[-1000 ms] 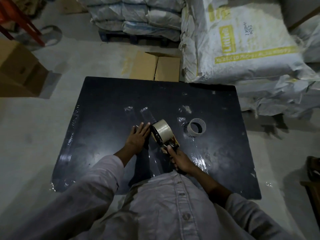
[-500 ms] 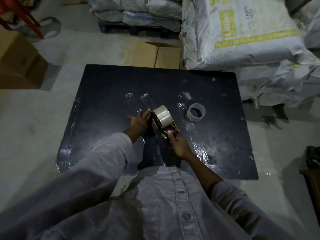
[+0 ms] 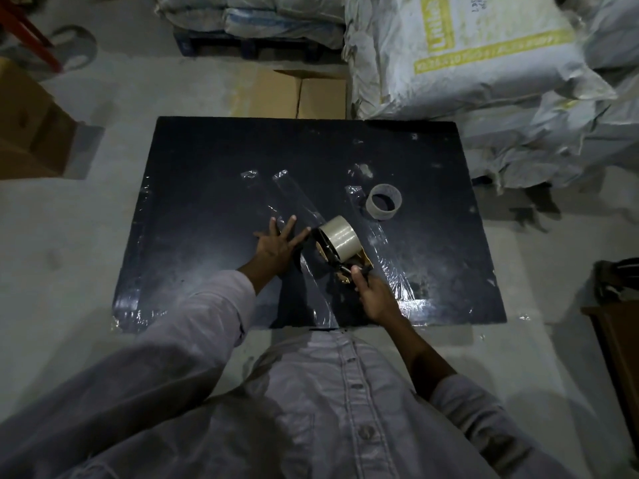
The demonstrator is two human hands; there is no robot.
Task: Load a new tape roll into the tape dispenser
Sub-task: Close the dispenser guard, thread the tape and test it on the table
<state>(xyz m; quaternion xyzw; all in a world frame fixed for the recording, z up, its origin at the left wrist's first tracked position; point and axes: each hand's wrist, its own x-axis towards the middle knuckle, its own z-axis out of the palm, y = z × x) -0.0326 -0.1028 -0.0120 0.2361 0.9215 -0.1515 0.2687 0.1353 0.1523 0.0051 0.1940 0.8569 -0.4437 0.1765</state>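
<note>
A hand-held tape dispenser (image 3: 340, 262) lies tilted on the black board (image 3: 207, 160) with a full clear tape roll (image 3: 339, 237) mounted on it. My right hand (image 3: 373, 297) grips the dispenser's handle from the near side. Flat on the board just left of the roll rests my left hand (image 3: 278, 245), fingers spread, holding nothing. An empty cardboard core (image 3: 384, 201) stands on the board to the roll's far right. Strips of clear tape (image 3: 294, 198) are stuck to the board.
The board lies on a concrete floor. Large white sacks (image 3: 466, 53) are piled at the back right, cardboard boxes (image 3: 301, 95) behind the board and another box (image 3: 27, 126) at the left. A dark object (image 3: 619, 278) sits at the right edge.
My left hand has spread its fingers wider on the board. The dispenser and my right hand have shifted slightly farther across the board. The view moved a little.
</note>
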